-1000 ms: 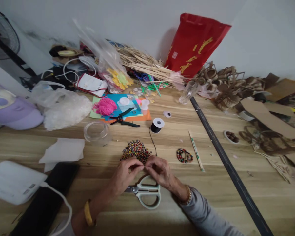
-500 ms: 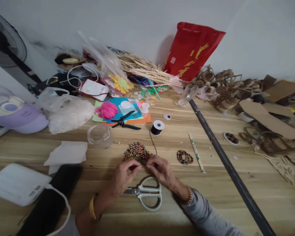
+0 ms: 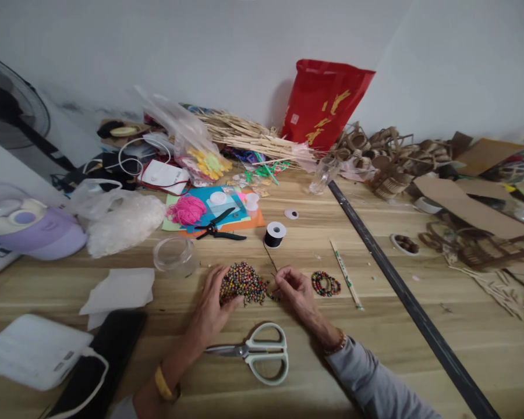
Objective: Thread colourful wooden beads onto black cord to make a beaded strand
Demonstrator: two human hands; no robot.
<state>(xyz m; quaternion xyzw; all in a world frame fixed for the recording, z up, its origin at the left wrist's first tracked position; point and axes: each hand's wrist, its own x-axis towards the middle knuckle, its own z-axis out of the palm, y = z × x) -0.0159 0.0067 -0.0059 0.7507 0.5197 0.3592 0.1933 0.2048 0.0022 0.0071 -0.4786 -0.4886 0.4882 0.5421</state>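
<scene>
A heap of small multicoloured beads (image 3: 243, 281) lies on the table. My left hand (image 3: 212, 305) curves round its left side, thumb and fingers apart, touching the edge beads. To the right of the heap, my right hand (image 3: 294, 290) pinches a thin dark cord (image 3: 269, 256) that runs up to a white spool of black cord (image 3: 275, 234). A few beads are by those fingertips; whether they are threaded I cannot tell. Scissors with pale handles (image 3: 262, 353) rest nearer me, below both hands. A coiled string of beads (image 3: 326, 284) sits right of my right hand.
A clear round jar (image 3: 173, 256), black-handled pliers (image 3: 220, 226) and pink yarn (image 3: 187, 210) stand beyond the beads. At left are a white device with a cable (image 3: 37, 352) and a dark phone-like slab (image 3: 100, 364). A dark strip (image 3: 402, 297) crosses the table at right.
My left hand has left its pinch near my right hand and spread beside the bead heap. My right hand has shifted slightly right and up, and the view has tilted up a little.
</scene>
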